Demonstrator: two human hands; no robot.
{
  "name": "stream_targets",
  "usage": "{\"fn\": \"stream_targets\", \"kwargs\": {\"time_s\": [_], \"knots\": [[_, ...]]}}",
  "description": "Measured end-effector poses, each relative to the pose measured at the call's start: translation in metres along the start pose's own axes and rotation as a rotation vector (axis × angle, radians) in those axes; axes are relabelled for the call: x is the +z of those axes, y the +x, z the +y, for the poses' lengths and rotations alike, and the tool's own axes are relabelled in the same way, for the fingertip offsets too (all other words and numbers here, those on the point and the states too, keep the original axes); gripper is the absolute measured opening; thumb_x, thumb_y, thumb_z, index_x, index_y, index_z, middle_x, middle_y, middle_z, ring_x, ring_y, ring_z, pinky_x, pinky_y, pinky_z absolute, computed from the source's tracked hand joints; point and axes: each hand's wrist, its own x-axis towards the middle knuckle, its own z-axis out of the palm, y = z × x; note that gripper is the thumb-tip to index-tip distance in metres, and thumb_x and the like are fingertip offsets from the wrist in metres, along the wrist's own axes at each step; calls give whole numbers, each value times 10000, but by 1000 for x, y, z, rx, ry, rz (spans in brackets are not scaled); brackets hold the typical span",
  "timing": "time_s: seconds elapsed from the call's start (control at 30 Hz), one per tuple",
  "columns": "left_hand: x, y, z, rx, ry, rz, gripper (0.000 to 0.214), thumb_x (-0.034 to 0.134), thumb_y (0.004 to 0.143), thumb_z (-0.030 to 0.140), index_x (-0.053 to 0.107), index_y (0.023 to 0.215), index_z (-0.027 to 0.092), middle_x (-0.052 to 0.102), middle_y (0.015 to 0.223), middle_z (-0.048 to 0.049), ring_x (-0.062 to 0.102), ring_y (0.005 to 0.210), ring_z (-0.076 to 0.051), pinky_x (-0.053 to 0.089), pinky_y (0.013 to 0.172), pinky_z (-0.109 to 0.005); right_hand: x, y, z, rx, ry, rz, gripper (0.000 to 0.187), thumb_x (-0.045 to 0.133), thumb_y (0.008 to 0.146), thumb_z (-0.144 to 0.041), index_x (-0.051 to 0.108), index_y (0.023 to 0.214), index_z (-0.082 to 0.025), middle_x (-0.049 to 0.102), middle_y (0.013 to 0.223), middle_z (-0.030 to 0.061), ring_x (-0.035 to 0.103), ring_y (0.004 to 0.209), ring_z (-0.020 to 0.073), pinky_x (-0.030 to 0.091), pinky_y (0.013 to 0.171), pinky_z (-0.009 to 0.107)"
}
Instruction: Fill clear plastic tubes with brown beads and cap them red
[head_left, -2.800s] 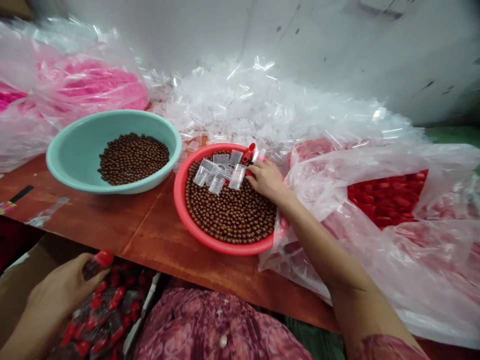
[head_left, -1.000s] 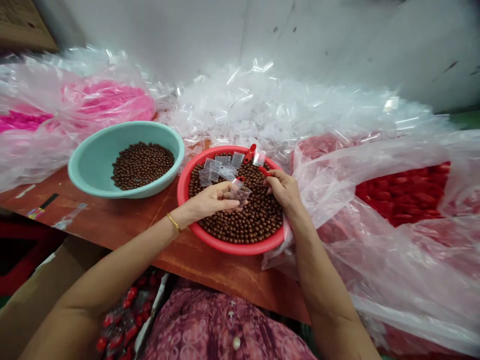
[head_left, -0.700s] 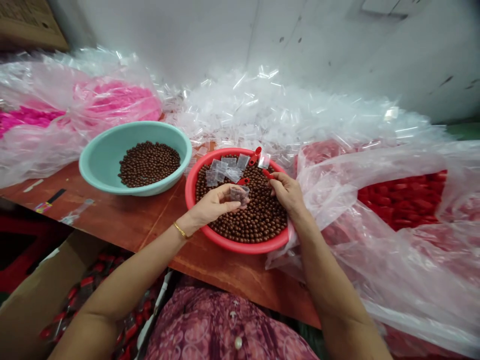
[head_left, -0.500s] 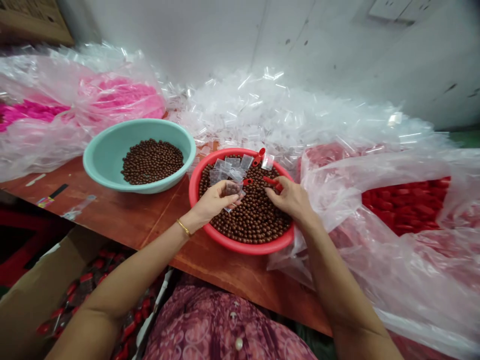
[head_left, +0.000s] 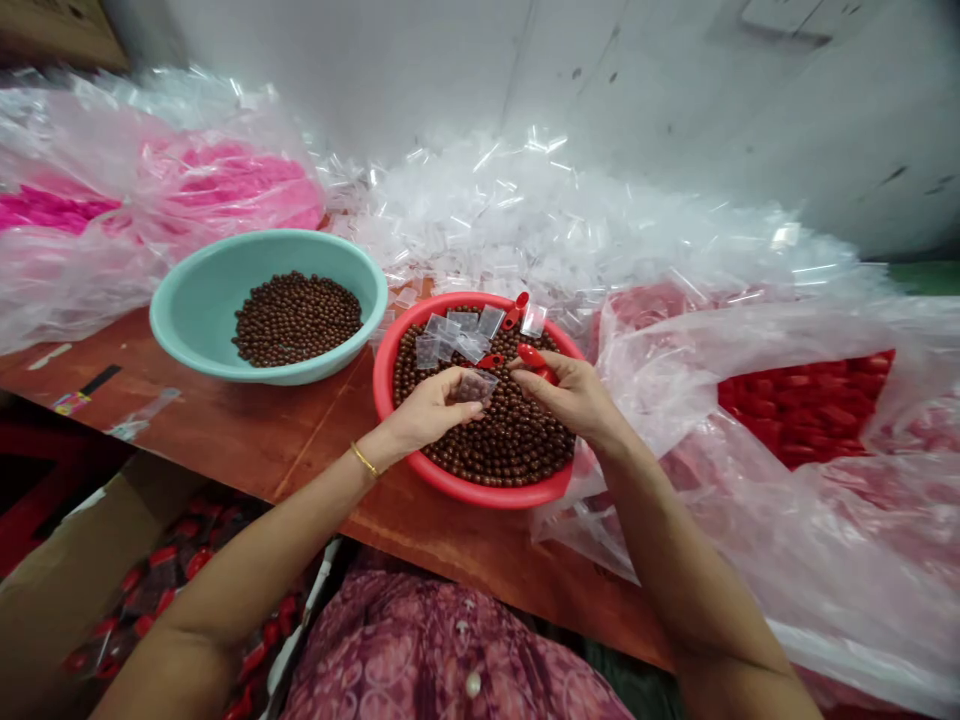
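A red basin (head_left: 480,494) in front of me holds many small brown balls (head_left: 517,450). Over its left part, my left hand (head_left: 435,408) is closed on a small clear plastic case (head_left: 476,386). To the right, my right hand (head_left: 566,392) pinches a red plastic cap (head_left: 534,358), a short gap away from the case. Several flat clear cases (head_left: 457,335) lie on the balls behind my hands. Two more red pieces are there too, one red piece (head_left: 514,312) at the far rim and one red piece (head_left: 491,361) between my hands.
A teal basin (head_left: 191,270) with more brown balls stands on the left. Clear plastic pieces (head_left: 525,220) are heaped along the wall. Bags hold pink pieces (head_left: 232,185) at left and red pieces (head_left: 810,400) at right. Below the table edge, a carton (head_left: 67,590) contains red-capped clear items.
My right hand has lifted the red cap a little and turned it, bringing it closer to the left hand. The clear case in my left hand is now more exposed. The view has shifted slightly.
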Motion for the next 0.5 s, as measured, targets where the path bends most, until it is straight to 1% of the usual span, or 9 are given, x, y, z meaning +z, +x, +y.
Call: {"fn": "stream_targets", "kwargs": {"time_s": [0.03, 0.1, 0.2, 0.27, 0.37, 0.43, 0.5], "knots": [[0, 0, -1, 13, 5, -5, 259, 644, 679, 136, 593, 933, 133, 605, 948, -36, 558, 878, -128, 481, 842, -305, 3, 1, -4, -33, 73, -2, 310, 589, 769, -422, 687, 917, -167, 686, 791, 33, 622, 695, 164, 482, 661, 295], [-1, 1, -3, 25, 9, -7, 274, 657, 668, 142, 601, 936, 133, 608, 945, -34, 553, 887, -135, 467, 869, -320, 7, 3, -12, -84, 147, -38, 283, 630, 746, -409, 703, 903, -186, 702, 862, 37, 646, 786, 183, 502, 745, 314], [-1, 1, -4, 18, -20, 4, 286, 677, 661, 150, 607, 938, 134, 610, 948, -34, 560, 896, -144, 460, 883, -333, 10, 4, -19, -111, 152, -131, 276, 649, 748, -395, 720, 938, -208, 713, 917, 36, 658, 848, 203, 509, 805, 335], [0, 1, -3, 5, -60, -9, 293, 690, 659, 154, 608, 939, 134, 614, 943, -32, 570, 879, -140, 468, 868, -327, 8, 3, -20, -113, 136, -157, 290, 649, 755, -395, 722, 968, -212, 716, 926, 32, 661, 852, 207, 511, 811, 343], [-1, 0, 0, -31, -142, -64, 300, 713, 654, 165, 600, 930, 135, 624, 914, -25, 583, 816, -117, 491, 812, -296, 4, 1, -20, -100, 158, -158, 300, 667, 740, -401, 724, 964, -210, 715, 921, 29, 657, 850, 205, 509, 800, 340], [-2, -1, 2, -55, -196, -105, 322, 723, 661, 195, 587, 948, 141, 632, 909, -29, 597, 793, -113, 499, 776, -278, 2, -1, -21, -76, 197, -140, 288, 676, 730, -401, 723, 939, -208, 709, 904, 27, 647, 828, 191, 504, 769, 324], [-3, -1, 3, -49, -222, -102, 345, 723, 671, 221, 573, 973, 149, 635, 921, -34, 608, 803, -118, 499, 765, -271, 2, -3, -20, -39, 229, -97, 268, 673, 731, -399, 714, 907, -200, 693, 851, 20, 627, 775, 168, 491, 712, 298]]}}
